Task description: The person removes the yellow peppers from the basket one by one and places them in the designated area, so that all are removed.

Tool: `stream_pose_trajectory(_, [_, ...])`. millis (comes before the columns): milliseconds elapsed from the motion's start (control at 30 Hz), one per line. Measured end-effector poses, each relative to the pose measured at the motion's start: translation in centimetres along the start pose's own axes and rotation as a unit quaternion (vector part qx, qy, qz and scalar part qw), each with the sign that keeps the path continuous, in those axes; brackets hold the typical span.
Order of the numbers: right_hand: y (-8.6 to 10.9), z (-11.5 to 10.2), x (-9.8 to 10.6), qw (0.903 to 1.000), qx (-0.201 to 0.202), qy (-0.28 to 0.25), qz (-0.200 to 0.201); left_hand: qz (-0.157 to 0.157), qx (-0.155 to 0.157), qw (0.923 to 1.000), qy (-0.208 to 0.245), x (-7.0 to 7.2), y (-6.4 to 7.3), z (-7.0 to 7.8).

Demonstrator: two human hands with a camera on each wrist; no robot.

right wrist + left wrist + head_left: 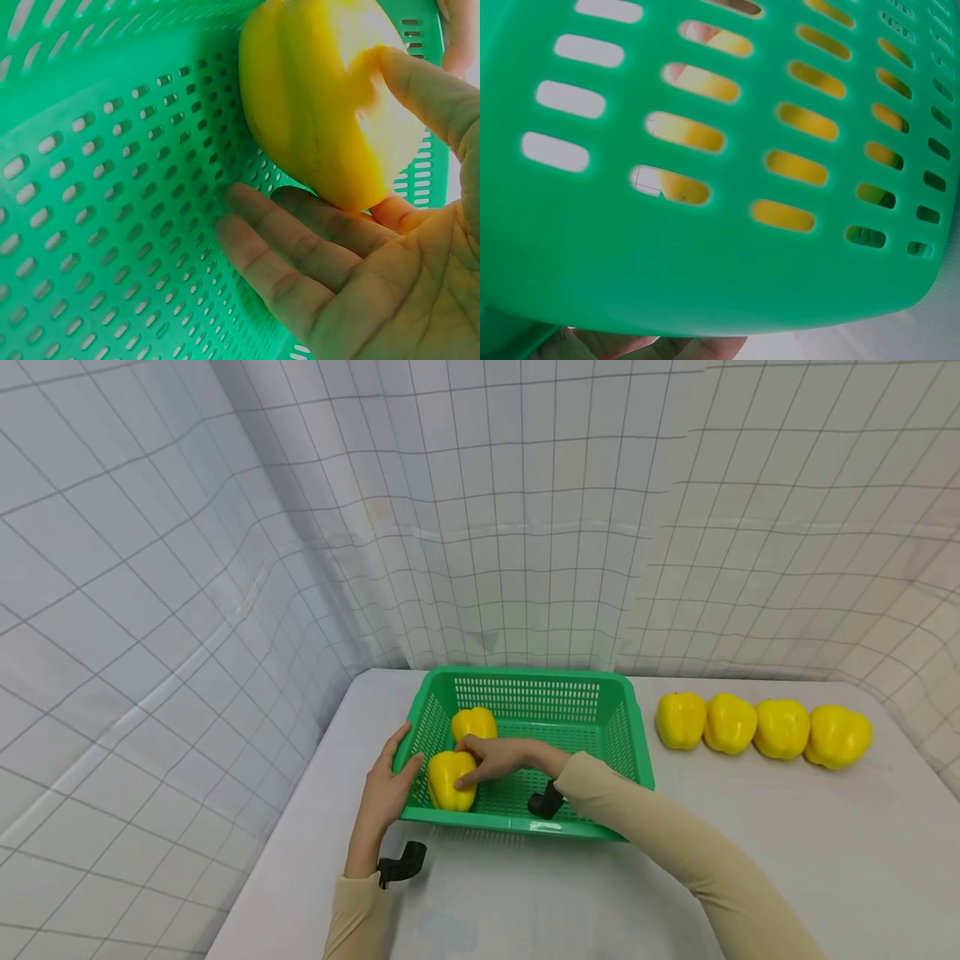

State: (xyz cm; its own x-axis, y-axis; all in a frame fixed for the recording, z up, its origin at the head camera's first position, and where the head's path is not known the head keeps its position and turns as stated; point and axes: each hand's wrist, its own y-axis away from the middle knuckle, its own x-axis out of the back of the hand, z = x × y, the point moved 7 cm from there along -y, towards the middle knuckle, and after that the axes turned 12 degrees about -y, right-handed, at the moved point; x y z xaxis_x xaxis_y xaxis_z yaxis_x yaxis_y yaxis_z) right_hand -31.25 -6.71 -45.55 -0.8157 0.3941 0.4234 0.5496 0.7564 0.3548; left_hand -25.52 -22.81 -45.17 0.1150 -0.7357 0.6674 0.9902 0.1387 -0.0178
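Note:
A green plastic basket (525,673) with slotted walls stands on the table. My left hand (386,789) grips its left rim; in the left wrist view only some fingers (712,348) show beyond the rim. Inside, at the front left corner, is a yellow bell pepper (447,781). My right hand (498,757) holds this pepper between thumb and index finger, while the other fingers (289,244) extend beneath it in the right wrist view. Directly behind it in the basket sits a second yellow bell pepper (474,723).
Several more yellow bell peppers (731,724) form a row on the white table (757,827), to the right of the basket. White curtains (525,543) with a dark grid pattern hang behind and at both sides.

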Motion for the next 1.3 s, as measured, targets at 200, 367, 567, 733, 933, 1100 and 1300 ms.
stream_pose_trajectory(200, [0.3,0.0,0.1,0.9999,0.004,-0.012,0.006,0.0,0.002,1.0,0.001,0.0,0.0,0.0])
stream_pose_trajectory(367, [0.5,0.3,0.0,0.9995,-0.011,-0.029,0.008,0.0,0.004,1.0,0.002,0.0,0.0,-0.1])
stream_pose_trajectory(567, [0.5,0.6,-0.2,0.9977,-0.024,-0.064,0.001,-0.001,0.005,1.0,0.004,-0.1,0.1,-0.1])
stream_pose_trajectory(733, [0.5,0.6,-0.3,0.9969,-0.023,-0.075,0.002,0.0,0.003,1.0,0.0,0.0,0.1,0.0])
stream_pose_trajectory(933, [0.7,0.3,-0.1,0.9952,-0.013,-0.096,0.011,0.002,0.003,1.0,-0.002,0.0,0.1,0.0])
stream_pose_trajectory(1100, [0.8,0.2,0.0,0.9944,-0.004,-0.105,0.014,0.002,0.001,1.0,-0.003,0.0,0.1,0.1])
stream_pose_trajectory(1300, [1.1,-0.1,0.3,0.9938,-0.006,-0.11,0.016,0.003,0.001,1.0,-0.002,0.1,0.2,0.1])
